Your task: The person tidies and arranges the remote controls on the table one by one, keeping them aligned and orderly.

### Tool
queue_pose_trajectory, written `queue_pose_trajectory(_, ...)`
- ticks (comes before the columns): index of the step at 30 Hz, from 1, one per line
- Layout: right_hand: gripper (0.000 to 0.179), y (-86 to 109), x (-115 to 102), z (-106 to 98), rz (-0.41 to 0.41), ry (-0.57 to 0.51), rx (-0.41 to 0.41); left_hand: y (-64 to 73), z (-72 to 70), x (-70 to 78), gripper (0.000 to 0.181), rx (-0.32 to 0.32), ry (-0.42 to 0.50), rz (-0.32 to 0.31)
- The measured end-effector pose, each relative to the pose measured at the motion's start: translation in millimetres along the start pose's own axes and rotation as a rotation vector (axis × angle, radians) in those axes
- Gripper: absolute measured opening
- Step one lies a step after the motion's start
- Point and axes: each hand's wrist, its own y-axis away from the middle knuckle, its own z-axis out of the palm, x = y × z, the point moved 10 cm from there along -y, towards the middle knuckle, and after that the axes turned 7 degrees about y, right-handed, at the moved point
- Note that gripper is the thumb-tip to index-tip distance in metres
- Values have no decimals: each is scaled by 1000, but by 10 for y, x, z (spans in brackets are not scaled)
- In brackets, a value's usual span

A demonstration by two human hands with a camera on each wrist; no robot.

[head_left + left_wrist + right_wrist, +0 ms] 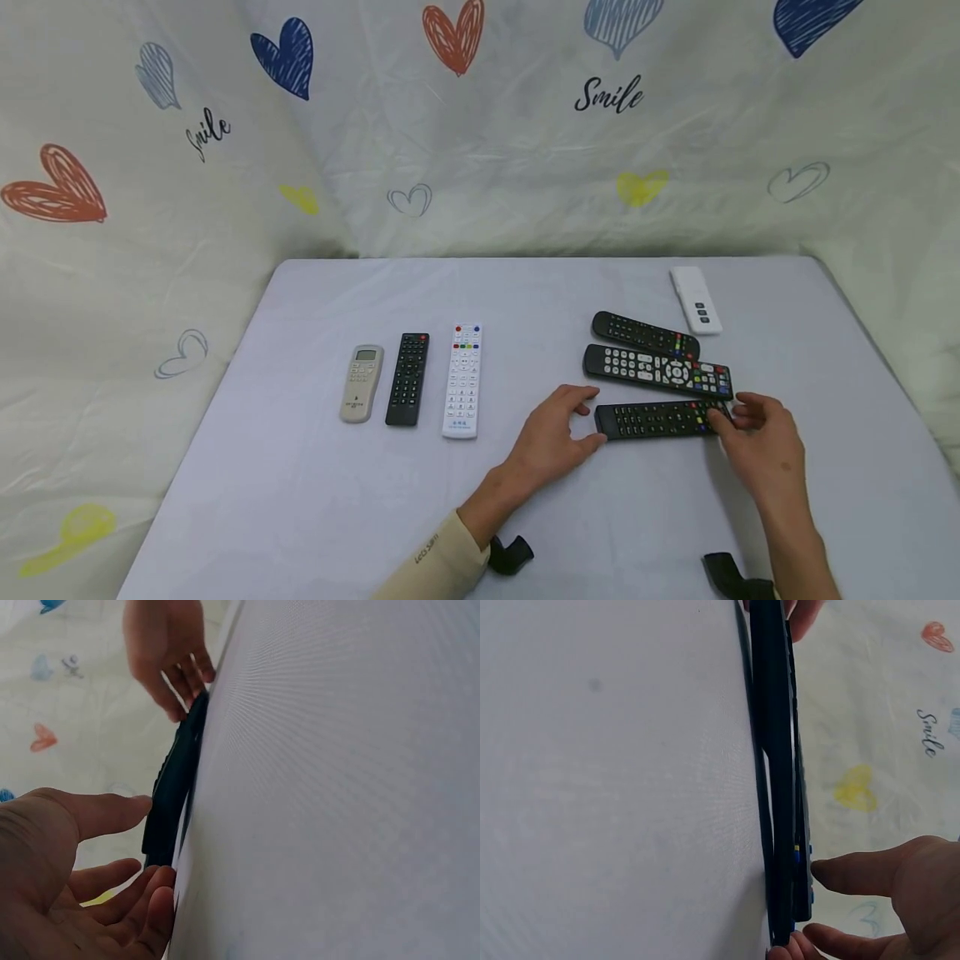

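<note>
In the head view a black remote control [652, 420] lies crosswise on the right half of the white table. My right hand [768, 454] pinches its right end, thumb over the buttons and fingers curled at the tip. At the opposite end is my left hand [551, 429], its thumb and fingers spread apart and the thumb tip at the near corner. The left wrist view shows that left thumb [112, 814] beside the dark remote's end. Just beyond lie a black remote with white buttons [656, 370] and a rounded black remote [645, 335], edges close together.
A small white remote [696, 300] lies at the back right. On the left stand three remotes in a row: a beige one with a screen [362, 383], a slim black one [408, 379] and a long white one [462, 381]. A heart-printed curtain [510, 167] borders the table.
</note>
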Motion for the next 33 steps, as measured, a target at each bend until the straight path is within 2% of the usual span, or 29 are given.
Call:
queue_pose_trajectory(11, 66, 42, 12, 47, -15, 39, -17, -13, 112, -21, 66, -65, -89, 22)
queue_pose_trajectory(33, 68, 63, 16, 58, 1, 7, 4, -21, 86, -47, 54, -28, -93, 44)
